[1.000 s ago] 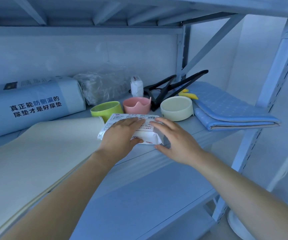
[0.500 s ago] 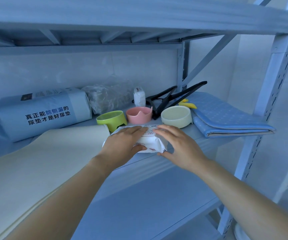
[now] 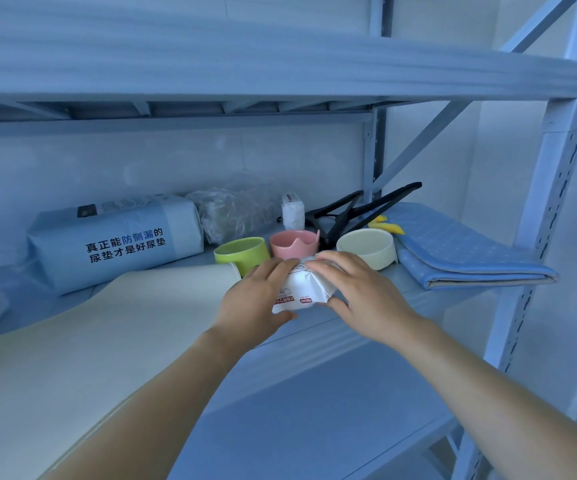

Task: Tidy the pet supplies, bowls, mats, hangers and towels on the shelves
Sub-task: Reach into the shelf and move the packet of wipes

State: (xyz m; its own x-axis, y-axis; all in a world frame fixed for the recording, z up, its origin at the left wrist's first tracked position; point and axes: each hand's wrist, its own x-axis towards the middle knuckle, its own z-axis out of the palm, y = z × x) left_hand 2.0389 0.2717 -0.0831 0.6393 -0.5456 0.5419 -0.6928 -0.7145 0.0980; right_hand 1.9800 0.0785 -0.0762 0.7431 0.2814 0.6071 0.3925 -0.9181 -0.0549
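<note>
A white soft packet (image 3: 301, 289) with red print lies at the front edge of the middle shelf (image 3: 366, 317). My left hand (image 3: 256, 299) grips its left side, fingers over the top and thumb underneath. My right hand (image 3: 360, 292) holds its right side the same way. Just behind the packet stand a green bowl (image 3: 242, 252), a pink bowl (image 3: 292, 242) and a cream bowl (image 3: 366, 245). Black hangers (image 3: 360, 211) lie behind the bowls. A folded blue mat (image 3: 460, 251) lies at the right end.
A large blue pad pack (image 3: 117, 237) with black writing lies at the back left, a crumpled clear bag (image 3: 231, 211) and a small white pack (image 3: 292, 211) beside it. A cream mat (image 3: 89, 327) overhangs the shelf front on the left. A yellow item (image 3: 386, 225) sits by the hangers.
The view has tilted upward, so the upper shelf now shows. Both hands have kept their hold on the packet, which looks more bunched and lifted at its near edge.
</note>
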